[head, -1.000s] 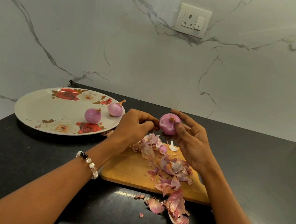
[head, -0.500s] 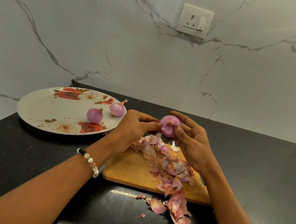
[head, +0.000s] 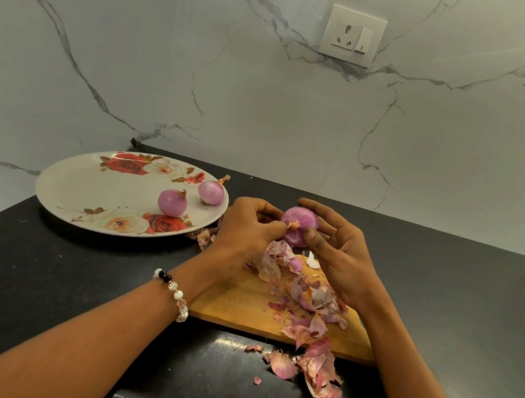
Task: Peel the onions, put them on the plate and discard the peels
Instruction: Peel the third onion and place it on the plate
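right hand [head: 339,254] cradles round purple onion [head: 298,226] | left hand [head: 246,227] grip now pinches its dry stem tip, previously beside it | third peel nearly done

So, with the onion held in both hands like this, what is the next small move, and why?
Probably pull off the dry tuft that the left hand pinches. The right hand holds the onion above the cutting board, and it already looks smooth like the two onions on the plate.
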